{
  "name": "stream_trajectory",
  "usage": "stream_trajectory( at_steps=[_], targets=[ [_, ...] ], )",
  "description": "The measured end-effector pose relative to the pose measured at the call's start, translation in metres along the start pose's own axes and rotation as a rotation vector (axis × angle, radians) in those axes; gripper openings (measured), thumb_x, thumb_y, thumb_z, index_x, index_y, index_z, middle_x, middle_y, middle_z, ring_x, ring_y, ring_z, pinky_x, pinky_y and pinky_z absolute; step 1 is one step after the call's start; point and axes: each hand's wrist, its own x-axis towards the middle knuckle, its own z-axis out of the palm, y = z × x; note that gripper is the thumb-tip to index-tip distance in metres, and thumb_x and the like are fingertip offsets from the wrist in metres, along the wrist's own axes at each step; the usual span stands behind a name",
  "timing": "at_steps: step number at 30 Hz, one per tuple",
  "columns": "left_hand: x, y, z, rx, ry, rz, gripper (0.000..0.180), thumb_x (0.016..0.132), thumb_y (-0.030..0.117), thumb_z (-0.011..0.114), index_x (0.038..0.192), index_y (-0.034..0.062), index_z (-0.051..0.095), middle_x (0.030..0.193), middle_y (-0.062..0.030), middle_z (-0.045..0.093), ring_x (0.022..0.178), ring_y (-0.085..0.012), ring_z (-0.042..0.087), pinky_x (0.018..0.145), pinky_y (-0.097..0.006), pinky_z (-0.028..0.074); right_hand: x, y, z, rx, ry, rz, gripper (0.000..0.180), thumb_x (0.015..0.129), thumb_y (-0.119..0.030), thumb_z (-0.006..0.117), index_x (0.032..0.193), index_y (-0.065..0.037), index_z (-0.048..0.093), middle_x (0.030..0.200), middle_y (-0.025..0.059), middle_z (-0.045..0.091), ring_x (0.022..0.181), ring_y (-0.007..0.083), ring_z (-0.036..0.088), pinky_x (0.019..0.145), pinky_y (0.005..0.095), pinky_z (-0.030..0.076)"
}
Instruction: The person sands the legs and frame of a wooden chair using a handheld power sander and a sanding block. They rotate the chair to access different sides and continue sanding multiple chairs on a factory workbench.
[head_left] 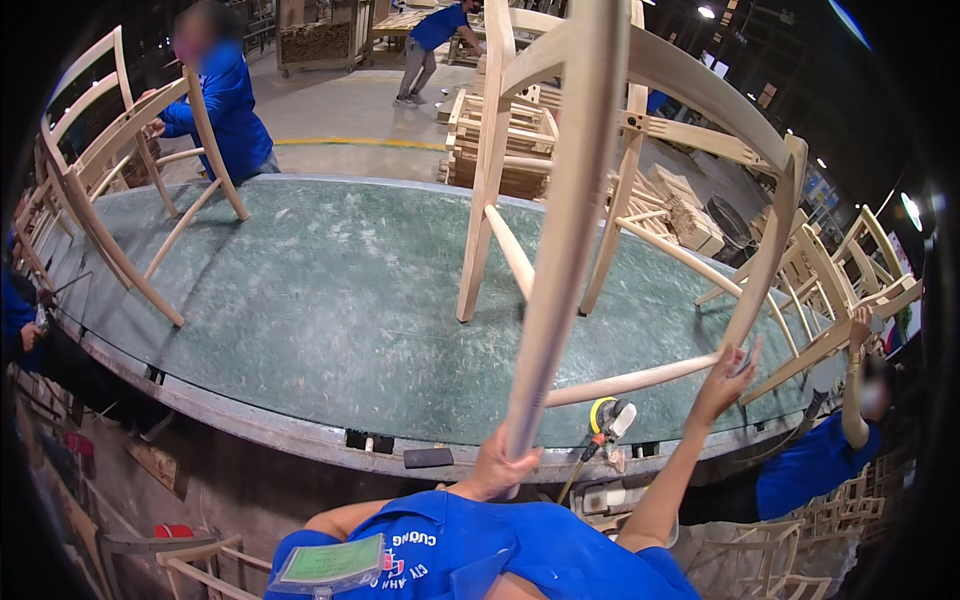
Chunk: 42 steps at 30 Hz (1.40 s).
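A bare wooden chair frame (487,170) stands on the green-topped table, close in front of me, its front leg (560,230) rising large through the middle of the view. Low on that leg, my left hand (497,467) is closed round the wood. My right hand (722,388) grips the foot of another leg, beside the end of a round stretcher (640,380). Something small and greyish shows between its fingers, too unclear to name. Between my hands, a sander with a yellow rim (606,415) lies at the table's near edge.
The green table (340,270) curves across the view, with a dark flat block (428,458) on its near edge. More chair frames stand left (130,150) and right (830,290). People in blue work at the left (225,110), right (815,470) and far back (437,30). Wooden parts (690,215) are stacked beyond.
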Motion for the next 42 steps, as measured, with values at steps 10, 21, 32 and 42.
stream_trajectory(
  at_steps=[10,21,32,42],
  targets=[
    [0.004,-0.014,0.018,0.482,-0.604,0.220,0.071,0.085,0.049,0.066,0.125,-0.0041,0.040,0.092,-0.0284,0.062,0.084,-0.0433,0.064,0.072,-0.048,0.050,-0.156,-0.189,0.008,0.599,-0.572,0.308,0.078,0.078,0.001,0.076,0.141,-0.008,0.031,0.118,0.0118,0.053,0.097,0.0179,0.059,0.080,0.0292,0.052],
    [0.118,-0.014,-0.104,0.661,-0.032,0.102,0.045,0.085,0.035,0.068,0.118,0.0069,0.055,0.111,-0.0107,0.066,0.102,-0.0284,0.064,0.084,-0.039,0.049,-0.151,-0.077,-0.056,0.413,-0.231,0.175,0.058,0.082,-0.010,0.071,0.127,0.003,0.036,0.093,0.0136,0.059,0.070,0.0176,0.060,0.064,0.0303,0.050],
    [0.272,-0.011,-0.099,0.454,0.048,0.118,0.082,0.073,0.035,0.080,0.136,0.0022,0.039,0.124,-0.0156,0.058,0.109,-0.0294,0.060,0.090,-0.041,0.048,-0.181,-0.016,-0.068,0.433,-0.132,0.180,0.084,0.085,-0.028,0.069,0.144,-0.005,0.013,0.098,0.0183,0.054,0.070,0.0235,0.059,0.065,0.0376,0.051],
    [0.275,-0.023,-0.095,0.160,-0.114,-0.075,0.045,0.073,0.024,0.080,0.108,0.0038,0.061,0.090,-0.0036,0.067,0.081,-0.0129,0.062,0.073,-0.030,0.050,-0.202,0.005,-0.081,0.378,-0.062,0.238,0.086,0.079,-0.033,0.072,0.134,0.006,0.017,0.090,0.0180,0.058,0.068,0.0224,0.061,0.063,0.0368,0.053]
  ],
)
